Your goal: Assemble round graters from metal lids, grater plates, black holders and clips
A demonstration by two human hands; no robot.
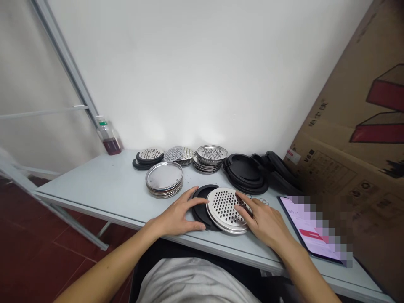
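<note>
My left hand (178, 212) wraps the edge of a curved black plastic ring (200, 202), with the thumb near its front and the fingers on its far side. A round perforated steel grater disc (225, 210) lies against that ring on the table. My right hand (265, 223) rests on the disc's right side, its fingertips on the punched surface. The part of the disc beneath those fingers is hidden. Just to the right of the disc lie small metal rings (263, 202).
Along the pale table (94, 185) stand stacks of steel discs (164, 176), (211, 155) and black rings (244, 172). A tablet (303, 227) with a pixelated screen lies at right, before a large cardboard box (347, 126). A bottle of dark liquid (109, 139) stands at the back left corner.
</note>
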